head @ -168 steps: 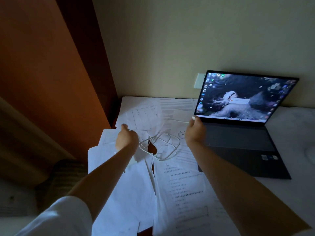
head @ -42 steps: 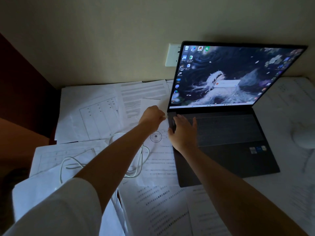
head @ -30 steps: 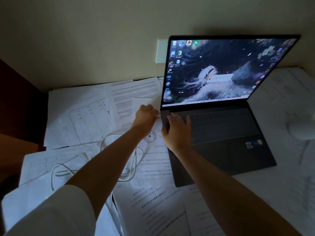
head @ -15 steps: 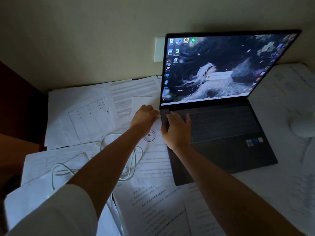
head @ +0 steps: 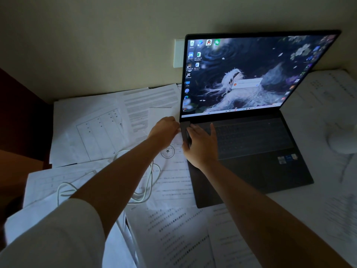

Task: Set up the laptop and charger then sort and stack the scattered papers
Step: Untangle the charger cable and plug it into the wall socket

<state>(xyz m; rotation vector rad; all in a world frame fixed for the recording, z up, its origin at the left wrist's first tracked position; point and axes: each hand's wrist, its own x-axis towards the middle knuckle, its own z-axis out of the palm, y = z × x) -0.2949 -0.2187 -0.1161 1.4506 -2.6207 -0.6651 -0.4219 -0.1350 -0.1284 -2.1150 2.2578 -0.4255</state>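
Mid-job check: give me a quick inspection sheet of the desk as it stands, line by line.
Surface: desk, mostly covered.
Job's things: laptop open, screen lit; papers scattered and overlapping, not stacked.
Clutter: white rounded object at the right edge, too dim to identify.
Grips: left hand at the laptop's left rear corner, fingers curled, seemingly pinching the cable end; right hand resting flat on the laptop's left edge.
Cables: white charger cable looped loosely over the papers.
Surroundings: wall outlet plate behind the screen; dim room.
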